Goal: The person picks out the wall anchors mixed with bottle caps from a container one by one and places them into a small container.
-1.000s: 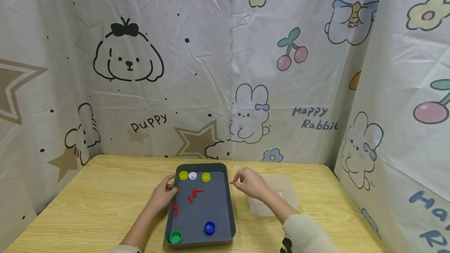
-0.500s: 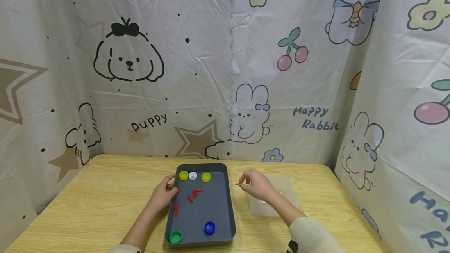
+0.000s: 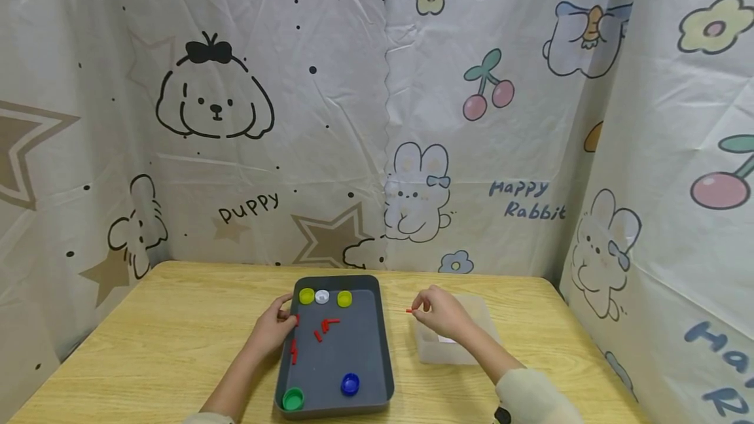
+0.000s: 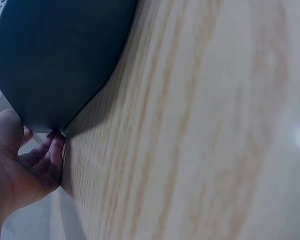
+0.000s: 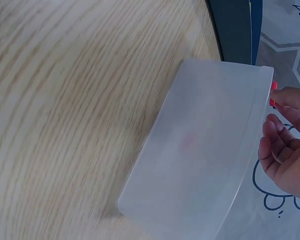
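A dark grey tray (image 3: 330,362) lies lengthwise on the table. My left hand (image 3: 274,327) grips its left side, thumb over the rim; in the left wrist view its fingers (image 4: 52,152) curl against the tray's outer wall. To the right, my right hand (image 3: 440,313) pinches a small red stick (image 3: 409,311) between thumb and forefinger. That hand is close by the left rim of a translucent plastic box (image 3: 436,353); the right wrist view shows the red stick (image 5: 274,95) just beyond the box's upper edge. Several similar red sticks (image 3: 325,326) lie in the tray's middle and along its left wall.
Along the tray's far end sit two yellow caps (image 3: 344,298) and a white cap (image 3: 321,296). A blue cap (image 3: 350,384) and a green cap (image 3: 292,399) lie at its near end. A printed curtain (image 3: 330,116) hangs behind the wooden table (image 3: 177,319).
My right hand has drawn right, away from the tray's right wall toward the translucent box, still pinching the red stick. My left hand and the tray stay put.
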Action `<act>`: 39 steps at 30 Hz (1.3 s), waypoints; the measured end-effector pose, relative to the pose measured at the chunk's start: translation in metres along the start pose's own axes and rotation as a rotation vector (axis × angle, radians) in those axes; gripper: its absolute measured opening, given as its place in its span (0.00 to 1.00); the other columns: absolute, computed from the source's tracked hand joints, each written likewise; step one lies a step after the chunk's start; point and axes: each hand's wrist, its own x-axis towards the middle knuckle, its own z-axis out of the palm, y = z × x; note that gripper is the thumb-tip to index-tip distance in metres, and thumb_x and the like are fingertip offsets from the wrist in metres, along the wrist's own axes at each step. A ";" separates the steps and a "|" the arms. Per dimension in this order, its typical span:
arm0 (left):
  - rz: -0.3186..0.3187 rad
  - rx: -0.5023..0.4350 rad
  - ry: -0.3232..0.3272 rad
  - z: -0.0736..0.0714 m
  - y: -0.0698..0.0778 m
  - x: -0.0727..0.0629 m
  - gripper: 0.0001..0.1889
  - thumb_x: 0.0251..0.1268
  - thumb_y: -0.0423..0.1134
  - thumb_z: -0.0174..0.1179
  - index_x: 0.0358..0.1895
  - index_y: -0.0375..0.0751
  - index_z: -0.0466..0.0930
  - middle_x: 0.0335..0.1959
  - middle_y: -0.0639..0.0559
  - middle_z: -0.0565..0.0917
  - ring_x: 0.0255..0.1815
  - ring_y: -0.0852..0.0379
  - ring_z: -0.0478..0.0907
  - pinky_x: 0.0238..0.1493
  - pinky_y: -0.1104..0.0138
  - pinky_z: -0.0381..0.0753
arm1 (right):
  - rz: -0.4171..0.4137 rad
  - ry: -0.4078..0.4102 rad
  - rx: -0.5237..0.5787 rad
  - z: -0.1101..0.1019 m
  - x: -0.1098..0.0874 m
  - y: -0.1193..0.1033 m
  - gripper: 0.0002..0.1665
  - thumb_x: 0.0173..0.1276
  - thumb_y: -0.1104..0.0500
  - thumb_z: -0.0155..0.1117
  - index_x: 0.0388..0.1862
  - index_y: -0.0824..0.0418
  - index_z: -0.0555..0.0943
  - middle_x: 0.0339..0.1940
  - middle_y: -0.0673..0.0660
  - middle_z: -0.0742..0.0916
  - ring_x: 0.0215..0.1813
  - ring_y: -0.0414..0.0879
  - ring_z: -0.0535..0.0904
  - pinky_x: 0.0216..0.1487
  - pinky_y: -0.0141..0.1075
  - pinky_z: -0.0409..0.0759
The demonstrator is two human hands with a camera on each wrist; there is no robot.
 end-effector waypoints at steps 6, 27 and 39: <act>0.003 0.007 -0.002 0.001 0.000 0.000 0.28 0.62 0.34 0.52 0.67 0.36 0.61 0.43 0.39 0.78 0.42 0.50 0.75 0.42 0.60 0.77 | 0.016 0.012 0.003 -0.004 -0.005 0.005 0.02 0.56 0.62 0.66 0.28 0.61 0.82 0.24 0.50 0.75 0.26 0.41 0.67 0.27 0.32 0.65; 0.006 0.006 0.002 0.001 0.000 0.001 0.28 0.62 0.34 0.52 0.67 0.36 0.61 0.42 0.40 0.78 0.42 0.51 0.75 0.42 0.61 0.77 | 0.109 0.031 0.072 -0.009 -0.012 0.021 0.03 0.59 0.62 0.65 0.27 0.60 0.82 0.23 0.50 0.75 0.27 0.41 0.69 0.25 0.30 0.67; 0.002 0.009 0.004 0.001 0.000 0.001 0.28 0.62 0.34 0.52 0.67 0.37 0.61 0.41 0.40 0.78 0.42 0.51 0.76 0.42 0.61 0.77 | 0.138 0.059 0.057 -0.008 -0.017 0.037 0.02 0.56 0.62 0.67 0.26 0.60 0.82 0.24 0.50 0.77 0.28 0.41 0.68 0.27 0.32 0.66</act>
